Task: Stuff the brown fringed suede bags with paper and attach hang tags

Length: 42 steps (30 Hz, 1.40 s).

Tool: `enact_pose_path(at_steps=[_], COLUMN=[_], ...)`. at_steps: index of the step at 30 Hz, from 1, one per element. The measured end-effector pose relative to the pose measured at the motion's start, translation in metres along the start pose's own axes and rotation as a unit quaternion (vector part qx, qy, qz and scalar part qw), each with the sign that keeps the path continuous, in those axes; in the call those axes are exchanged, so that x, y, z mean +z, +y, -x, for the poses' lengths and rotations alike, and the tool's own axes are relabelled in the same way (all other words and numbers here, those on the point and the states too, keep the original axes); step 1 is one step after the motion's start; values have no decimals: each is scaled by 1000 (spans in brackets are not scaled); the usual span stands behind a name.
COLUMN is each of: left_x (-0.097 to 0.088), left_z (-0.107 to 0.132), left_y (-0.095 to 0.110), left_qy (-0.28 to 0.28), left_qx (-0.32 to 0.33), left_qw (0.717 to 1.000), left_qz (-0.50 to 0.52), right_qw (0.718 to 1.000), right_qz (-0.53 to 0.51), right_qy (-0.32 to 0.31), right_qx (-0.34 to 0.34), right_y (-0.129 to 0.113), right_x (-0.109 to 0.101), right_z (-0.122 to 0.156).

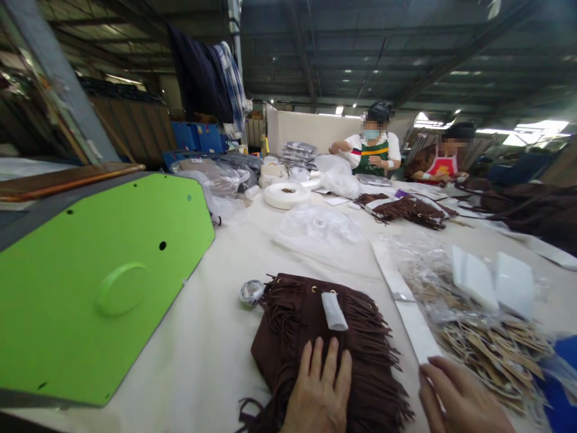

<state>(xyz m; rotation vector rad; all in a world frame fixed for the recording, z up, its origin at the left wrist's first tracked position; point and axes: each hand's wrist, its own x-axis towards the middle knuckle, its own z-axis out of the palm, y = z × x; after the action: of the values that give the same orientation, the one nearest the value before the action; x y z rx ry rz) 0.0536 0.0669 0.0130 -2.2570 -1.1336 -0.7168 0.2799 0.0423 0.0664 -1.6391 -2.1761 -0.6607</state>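
A dark brown fringed bag lies on the white-covered table in front of me. My left hand rests flat on its front, fingers stretched out, holding nothing. Just beyond those fingertips a small white wrapping sits on the bag, near its brass eyelets. To the right of the bag, my right hand pinches the near end of a long white strip. The strip runs away across the table, with a greyish band across it. A roll of clear tape touches the bag's upper left side.
A green machine panel stands at left. Tan tags with strings and clear plastic lie at right. Farther back are a crumpled plastic bag, a white tape roll and brown fringed pieces. Two co-workers are across the table.
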Motion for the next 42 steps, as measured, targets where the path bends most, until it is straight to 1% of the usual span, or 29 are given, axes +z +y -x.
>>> enact_pose_path(at_steps=[2,3,6,7,9,10,12,14,15,16,17,18,19,20,21,22,23,24,25,26,28,30,32,33,35,37,39,40,42], left_x=[0,1,-3,-7,-21,-31,-51,-69,-75,-79,-81,-79,-75,-70,-62,-54,-46,-39,-33,-28,-26,-32,-41,-45,-47,-40,-26,-20,-10], left_z=[-1,-1,-5,-7,-8,-7,0,11,15,18,18,16,12,4,-6,-17,-29,-40,-50,-57,-63,-63,-64,-65,-71,-79,-86,-88,-88], left_y=[0,-1,-10,-18,-41,-57,-97,-138,-155,-168,-175,-176,-171,-162,-150,-138,-127,-121,-119,-123,-146,-178,-202,-207,-199,-175,-154,-149,-155], left_qy=[5,13,16,2,-45,-84,-172,-264,-310,-326,-310,-269,-211,-150,-108,-101,-128,-178,-232,-265,-304,-325,-333,-328,-303,-279,-280,-287,-298], left_qx=[-9,-8,31,47,52,34,-39,-125,-175,-208,-229,-230,-211,-174,-125,-67,-15,24,56,77,101,105,78,54,6,-9,32,54,65], left_qw=[1000,1000,999,999,996,993,983,956,933,919,919,932,953,973,986,989,985,976,964,954,941,935,938,942,953,960,957,952,947], left_qz=[-10,-13,4,22,59,70,47,-8,-47,-71,-85,-80,-54,-15,35,84,113,122,121,120,111,92,59,42,18,25,66,85,96], right_qw=[993,986,980,980,981,981,981,982,984,984,984,984,984,984,983,983,983,982,981,980,979,978,978,978,977,976,974,973,971], right_qz=[-90,-131,-167,-163,-147,-136,-110,-89,-82,-78,-76,-74,-74,-73,-74,-74,-76,-79,-83,-90,-102,-108,-99,-88,-65,-51,-49,-48,-44], right_qy=[58,60,78,81,95,104,122,120,113,110,111,114,116,116,118,119,122,129,137,146,158,165,168,169,172,176,180,184,196], right_qx=[-48,-81,-81,-76,-82,-91,-106,-115,-114,-113,-114,-116,-117,-117,-117,-116,-114,-110,-105,-97,-80,-73,-78,-85,-105,-121,-128,-128,-130], right_y=[-32,-52,-102,-111,-117,-117,-113,-111,-111,-112,-113,-113,-114,-114,-114,-114,-115,-115,-115,-116,-117,-118,-117,-117,-115,-113,-110,-109,-108], right_x=[0,3,18,25,36,40,46,48,49,49,49,49,48,48,48,48,48,48,48,48,48,48,51,53,59,65,69,70,71], right_z=[-8,-14,-30,-33,-31,-29,-24,-20,-19,-19,-19,-20,-20,-21,-22,-22,-23,-23,-23,-24,-25,-25,-25,-24,-22,-21,-20,-21,-23])
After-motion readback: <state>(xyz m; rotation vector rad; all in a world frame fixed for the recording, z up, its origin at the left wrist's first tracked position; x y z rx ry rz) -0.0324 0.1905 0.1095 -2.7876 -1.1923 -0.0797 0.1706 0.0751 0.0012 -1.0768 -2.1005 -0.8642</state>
